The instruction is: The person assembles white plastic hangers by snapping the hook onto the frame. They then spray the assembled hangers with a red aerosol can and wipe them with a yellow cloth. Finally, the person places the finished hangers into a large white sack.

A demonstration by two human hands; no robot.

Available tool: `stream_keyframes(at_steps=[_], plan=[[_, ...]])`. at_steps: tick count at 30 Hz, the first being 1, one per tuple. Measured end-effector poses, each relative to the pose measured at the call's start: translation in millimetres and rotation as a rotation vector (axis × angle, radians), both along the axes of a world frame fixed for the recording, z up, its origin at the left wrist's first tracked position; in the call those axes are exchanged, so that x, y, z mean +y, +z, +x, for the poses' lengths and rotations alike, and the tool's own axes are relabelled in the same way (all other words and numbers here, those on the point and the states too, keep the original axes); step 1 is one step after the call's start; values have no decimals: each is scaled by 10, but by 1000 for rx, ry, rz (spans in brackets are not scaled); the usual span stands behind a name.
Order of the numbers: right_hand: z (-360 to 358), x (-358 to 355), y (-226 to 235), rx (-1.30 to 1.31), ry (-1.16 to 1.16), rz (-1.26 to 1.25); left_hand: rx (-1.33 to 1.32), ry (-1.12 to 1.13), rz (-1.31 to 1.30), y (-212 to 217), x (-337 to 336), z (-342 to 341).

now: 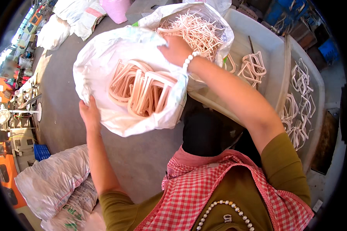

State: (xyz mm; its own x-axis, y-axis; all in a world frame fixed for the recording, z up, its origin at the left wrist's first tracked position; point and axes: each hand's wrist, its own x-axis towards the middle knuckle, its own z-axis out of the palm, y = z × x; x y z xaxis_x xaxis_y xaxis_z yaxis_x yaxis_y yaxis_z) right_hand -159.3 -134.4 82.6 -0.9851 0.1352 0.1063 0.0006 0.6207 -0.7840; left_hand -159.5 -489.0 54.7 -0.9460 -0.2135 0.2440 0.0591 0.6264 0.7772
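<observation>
A white woven sack (90,61) stands with its mouth wide apart in front of me. Inside it lie several pale pink plastic frames with rounded corners (152,90), nested in rows. My left hand (90,113) is closed on the sack's rim at the left, thumb over the edge. At the far right of the same rim, my right hand (176,51) is closed too, its fingertips partly hidden by the plastic. A second white sack (224,24) full of thin pink plastic sprues (198,32) sits just behind my right hand.
To the right is a large pale tub (272,38) with a few pink frames (253,67). Beyond its divider lie several whitish frames (302,100). Filled sacks (56,177) lie at lower left, and more bags (71,19) stand at the back. Machines line the left side.
</observation>
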Motion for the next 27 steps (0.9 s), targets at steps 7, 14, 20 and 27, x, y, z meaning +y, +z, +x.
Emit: stream_keyframes(at_steps=[7, 14, 20, 27], plan=[[-451, 151, 384, 281, -10, -169, 136, 22, 128, 590, -220, -613], [-78, 195, -423, 180, -116, -370, 153, 149, -157, 94, -83, -341], [31, 243, -238, 112, -69, -468, 364, 45, -791, 429, 580, -102], [313, -18, -104, 186, 137, -443, 122, -987, -806, -490, 1650, 98]])
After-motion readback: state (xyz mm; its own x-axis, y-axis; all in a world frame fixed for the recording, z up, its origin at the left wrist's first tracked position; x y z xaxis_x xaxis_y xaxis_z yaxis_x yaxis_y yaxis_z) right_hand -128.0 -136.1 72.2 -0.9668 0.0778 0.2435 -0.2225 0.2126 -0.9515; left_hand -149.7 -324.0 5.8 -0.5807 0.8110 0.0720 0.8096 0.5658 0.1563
